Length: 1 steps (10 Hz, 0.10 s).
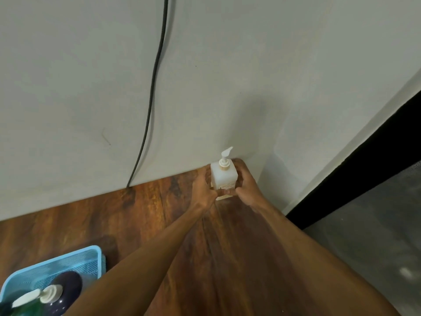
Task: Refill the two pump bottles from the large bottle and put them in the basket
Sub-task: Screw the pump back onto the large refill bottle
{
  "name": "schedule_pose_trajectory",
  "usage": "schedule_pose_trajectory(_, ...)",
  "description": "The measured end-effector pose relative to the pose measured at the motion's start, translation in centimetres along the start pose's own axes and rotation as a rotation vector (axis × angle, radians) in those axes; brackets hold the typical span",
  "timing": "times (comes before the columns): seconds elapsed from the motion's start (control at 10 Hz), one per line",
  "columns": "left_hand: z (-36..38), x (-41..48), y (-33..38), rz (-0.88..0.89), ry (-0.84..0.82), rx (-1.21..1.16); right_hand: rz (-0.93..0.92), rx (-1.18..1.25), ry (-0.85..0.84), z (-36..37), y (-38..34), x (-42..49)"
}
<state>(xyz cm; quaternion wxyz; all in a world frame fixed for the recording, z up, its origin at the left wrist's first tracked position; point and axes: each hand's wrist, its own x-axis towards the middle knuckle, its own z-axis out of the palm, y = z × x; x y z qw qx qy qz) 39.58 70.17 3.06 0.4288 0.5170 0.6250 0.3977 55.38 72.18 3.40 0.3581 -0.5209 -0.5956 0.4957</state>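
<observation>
Pump-top white pump bottle (pixel 224 176) sits at far corner of table (pixel 136 224), right by the wall (pixel 91 87), upright, pump head on. Left hand (pixel 204 192) & right hand (pixel 249 190) both on it: L grip wrapped on its lower left side, R grip on its lower right, fingertips nearly meeting at the front. Can't tell if it's on the wood or just lifted.

Progress, my read: approx halfway or later. Green pump bottle (pixel 27 309) w/ white pump already lies in blue basket (pixel 91 249), bottom-left, near edge of view. Beside it in the basket is a dark navy rounded thing (pixel 68 290); may be the large bottle, can't say. White one's body is opaque, so fill level unknown. If filled, what's left is carrying it across the table to the basket, well apart from here. If not, refill comes first.

Table is dark reddish wood, strong grain, glossy. Wall plain pale grey; black cable (pixel 150 99) runs down it & drops behind table edge. To the right, black strip (pixel 364 160) along a wall base, then grey floor (pixel 376 236).
</observation>
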Motion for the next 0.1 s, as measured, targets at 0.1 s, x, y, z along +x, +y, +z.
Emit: schedule_pose_trajectory(0.1,-1.38,-1.21,0.56,0.024,-0.035,0.027,0.003,0.046,-0.002,-0.06,-0.75,-1.29)
